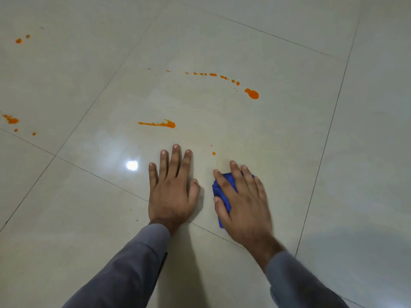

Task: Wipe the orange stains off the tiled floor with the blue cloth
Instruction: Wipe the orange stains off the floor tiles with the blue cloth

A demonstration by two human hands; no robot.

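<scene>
My right hand [244,203] lies flat on the bunched blue cloth [222,190], fingers spread and pressing it onto the glossy tiled floor [289,141]. My left hand [172,187] rests palm down on the tile beside it, fingers straight. A small orange spot [214,153] sits just ahead of the cloth. Farther ahead lie an orange streak [163,124], a large orange blob [253,94] and a curved trail of orange drops [212,74]. Most of the cloth is hidden under my right hand.
More orange splashes mark the left tiles, a smear with drops [12,120] at the left edge and a pair of spots [20,40] far left. Dark grout lines [329,130] cross the floor. A lamp glare [132,165] reflects left of my left hand.
</scene>
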